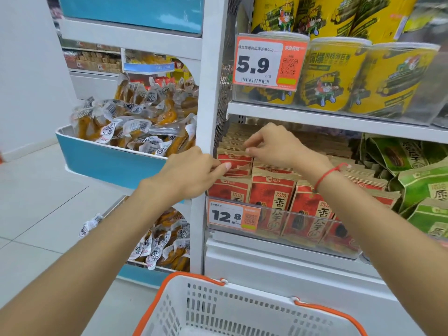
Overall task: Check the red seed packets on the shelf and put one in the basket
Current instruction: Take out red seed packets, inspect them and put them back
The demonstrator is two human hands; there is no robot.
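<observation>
In the middle of the frame, on the lower shelf (278, 248), the red seed packets (271, 190) stand upright in rows behind a clear plastic front with an orange price tag (234, 216) reading 12.8. Both hands are at the back-left rows. The left hand (191, 173) pinches the top edge of one packet (236, 163) between thumb and curled fingers — its grip is closed on that edge. The right hand (274, 144) reaches in from above, fingers bent down onto the brown tops of the packets further back; whether it actually grips one cannot be told. A red string bracelet (327, 175) circles the right wrist. Green packets (421, 187) sit just right of the red ones. Yellow tubs (339, 76) fill the shelf above, upper right. At the left, blue bins (101, 161) hold clear-wrapped snacks. At the bottom edge — a white basket (242, 311) with orange handles.
</observation>
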